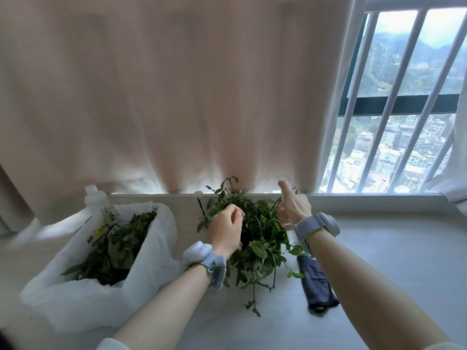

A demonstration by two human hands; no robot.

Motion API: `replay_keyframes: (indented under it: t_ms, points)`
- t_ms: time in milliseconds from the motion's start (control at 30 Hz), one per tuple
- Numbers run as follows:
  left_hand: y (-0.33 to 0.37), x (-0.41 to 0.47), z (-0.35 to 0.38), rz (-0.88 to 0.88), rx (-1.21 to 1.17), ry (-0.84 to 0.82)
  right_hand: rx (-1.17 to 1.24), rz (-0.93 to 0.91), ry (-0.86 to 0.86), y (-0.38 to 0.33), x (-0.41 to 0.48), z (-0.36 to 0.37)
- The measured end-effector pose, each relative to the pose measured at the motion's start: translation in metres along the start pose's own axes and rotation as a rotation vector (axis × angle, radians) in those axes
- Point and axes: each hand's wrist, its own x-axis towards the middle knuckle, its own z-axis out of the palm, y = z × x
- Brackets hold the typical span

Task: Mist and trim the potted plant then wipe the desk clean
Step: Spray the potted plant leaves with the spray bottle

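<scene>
Your plant (pixel 255 231) has green leaves. The bag (pixel 75 299) is white. The cloth (pixel 317 284) is dark blue. Your wristbands (pixel 307 227) are grey with green edges. The curtain (pixel 177 97) is pink.

Left hand (pixel 225 229): bare.
Left wrist strap (pixel 216 270): grey fabric, green edging, 1 rounded white plastic unit (pixel 196 251).
Right hand (pixel 294 210): bare.
Right wrist strap (pixel 307 229): same grey fabric, green edging, 1 white unit (pixel 329 223).
Sleeves (pixel 112 345): 2 pale cuffs, near the elbows.
</scene>
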Motion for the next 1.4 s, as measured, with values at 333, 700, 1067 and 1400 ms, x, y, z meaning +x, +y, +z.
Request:
replay_keyframes:
  t_ms: [333, 700, 1067, 1400]
  points:
    - [-0.032, 0.008, -0.027, -0.086, 0.105, 0.103, -0.017, -0.068, -0.005, -0.018, 0.002, 0.038]
    - [-0.073, 0.027, -0.043, -0.092, 0.252, 0.137, -0.059, -0.215, 0.028, -0.045, 0.017, 0.092]
    - [-0.092, 0.024, -0.048, -0.196, 0.262, -0.048, -0.053, -0.155, -0.129, -0.035, 0.008, 0.106]
    - [-0.086, 0.007, -0.061, -0.219, 0.338, -0.102, -0.061, -0.149, -0.201, -0.031, -0.024, 0.094]
